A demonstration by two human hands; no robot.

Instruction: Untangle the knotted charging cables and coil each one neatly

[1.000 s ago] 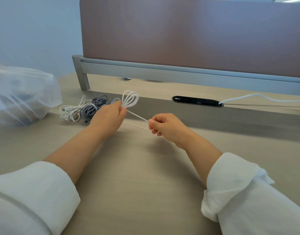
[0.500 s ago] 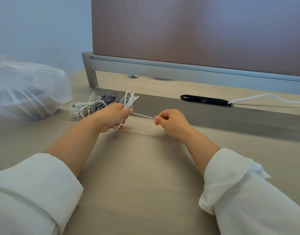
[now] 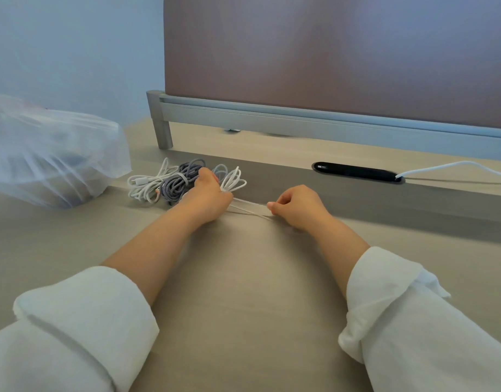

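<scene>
Charging cables sit left of centre on the desk (image 3: pixel 243 278), just right of a clear plastic bag (image 3: pixel 54 154) slumped at the left edge of the frame. First comes a white coil (image 3: pixel 146 185), its plug end pointing left. It touches a grey braided cable (image 3: pixel 177 181) bundled with a pale tie round its middle. Both look finished, and lying up there puts them out of the working space.

Immediately right, the left hand (image 3: pixel 208 198) rests on the desk with its fingers curled round the gathered loops of a white cable (image 3: pixel 233 181), which fan out above the knuckles. Clamping the loops at their neck probably stops them springing apart while more cable is added. From that grip two blurred strands of the same cable run rightward, low over the desk, to the right hand (image 3: pixel 297 206), whose thumb and forefinger pinch them. The hands are apart with the strands taut between them, likely so the slack runs straight for the next wrap. Whether a knot is left in it I cannot tell.

Farther right, a black cable slot (image 3: pixel 356 171) is set in the desk below the brown partition (image 3: pixel 328 52). A white lead (image 3: pixel 455 165) runs from it to the right edge, seemingly no part of the job.
</scene>
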